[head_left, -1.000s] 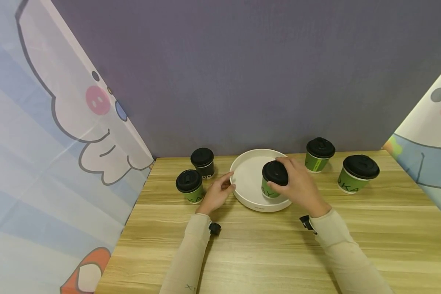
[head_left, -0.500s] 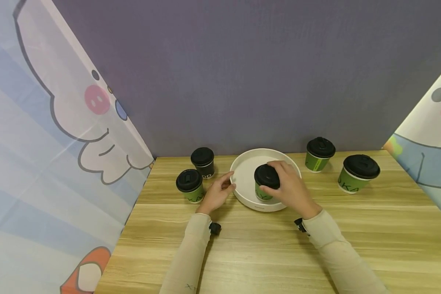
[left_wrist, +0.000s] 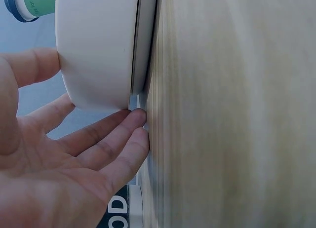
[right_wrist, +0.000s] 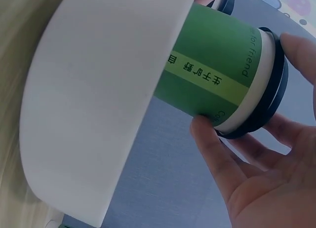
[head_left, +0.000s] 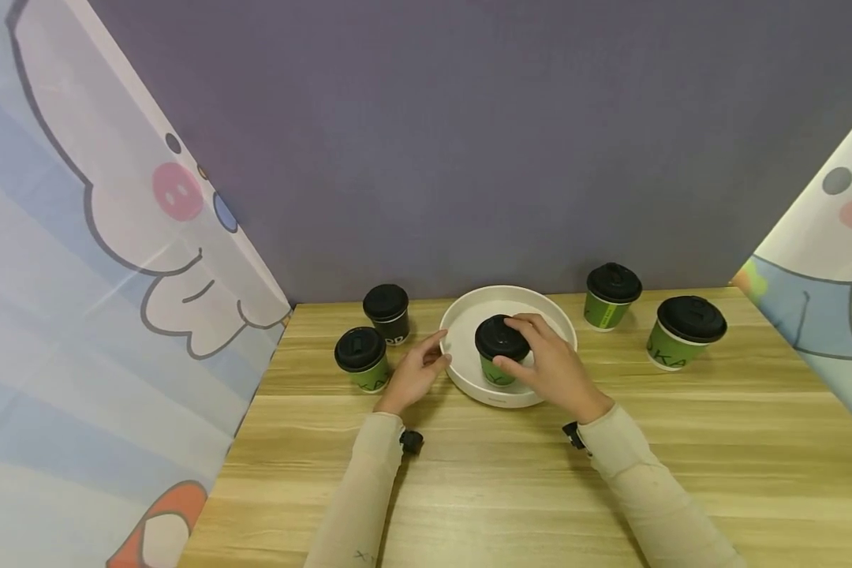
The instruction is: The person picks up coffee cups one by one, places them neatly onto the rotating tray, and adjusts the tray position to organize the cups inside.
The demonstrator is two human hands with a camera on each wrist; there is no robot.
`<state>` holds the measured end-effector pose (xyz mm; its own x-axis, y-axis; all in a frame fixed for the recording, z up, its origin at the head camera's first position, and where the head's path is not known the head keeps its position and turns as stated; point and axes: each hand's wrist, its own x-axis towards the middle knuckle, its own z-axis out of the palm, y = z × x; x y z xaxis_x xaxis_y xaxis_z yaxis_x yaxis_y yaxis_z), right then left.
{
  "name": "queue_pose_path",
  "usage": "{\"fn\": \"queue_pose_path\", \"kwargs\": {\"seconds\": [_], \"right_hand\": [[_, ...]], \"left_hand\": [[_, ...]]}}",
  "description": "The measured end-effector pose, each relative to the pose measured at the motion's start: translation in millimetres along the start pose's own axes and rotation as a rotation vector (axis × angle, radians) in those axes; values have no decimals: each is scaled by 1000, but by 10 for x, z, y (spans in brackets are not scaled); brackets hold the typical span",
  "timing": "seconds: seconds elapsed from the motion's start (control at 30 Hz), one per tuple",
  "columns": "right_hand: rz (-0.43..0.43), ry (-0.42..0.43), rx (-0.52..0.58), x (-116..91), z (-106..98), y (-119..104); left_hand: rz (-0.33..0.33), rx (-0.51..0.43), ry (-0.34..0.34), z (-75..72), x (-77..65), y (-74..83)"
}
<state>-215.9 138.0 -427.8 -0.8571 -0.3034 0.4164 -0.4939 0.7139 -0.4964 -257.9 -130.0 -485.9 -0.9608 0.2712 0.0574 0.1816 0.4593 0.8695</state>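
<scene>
In the head view, a green paper coffee cup (head_left: pixel 498 371) with a black lid stands inside a round white tray (head_left: pixel 465 315). My right hand (head_left: pixel 555 369) grips it from the right, near the lid. The right wrist view shows thumb and fingers (right_wrist: pixel 212 154) spread around the cup's upper part and lid, with the tray wall hiding its base. On the tray's left side rests my left hand (head_left: pixel 413 377). In the left wrist view its fairly straight fingers (left_wrist: pixel 111 144) touch the outer wall and lower edge, thumb near the rim.
Left of the tray stand a dark lidded cup (head_left: pixel 390 325) and a green lidded cup (head_left: pixel 371 372), close to my left hand. Two more green cups, one farther back (head_left: pixel 607 308) and one larger (head_left: pixel 670 347), stand to the right. A grey wall panel (head_left: pixel 440 158) rises behind the wooden table (head_left: pixel 497 489).
My right hand has moved left with the green coffee cup, from the tray's right part to nearer its middle. My left hand stays at the tray's edge. The head view has shifted slightly.
</scene>
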Motion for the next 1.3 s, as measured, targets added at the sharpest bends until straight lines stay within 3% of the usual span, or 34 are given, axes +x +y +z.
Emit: {"fn": "queue_pose_path", "kwargs": {"seconds": [0.63, 1.07, 1.3], "right_hand": [[17, -41, -69, -31, -22, -32], [-21, -21, -60, -32, -2, -66], [-33, -25, -42, -32, -4, -50]], "left_hand": [[-12, 42, 22, 33, -16, -29], [12, 83, 56, 29, -27, 2], [-9, 97, 38, 35, -16, 10]]}}
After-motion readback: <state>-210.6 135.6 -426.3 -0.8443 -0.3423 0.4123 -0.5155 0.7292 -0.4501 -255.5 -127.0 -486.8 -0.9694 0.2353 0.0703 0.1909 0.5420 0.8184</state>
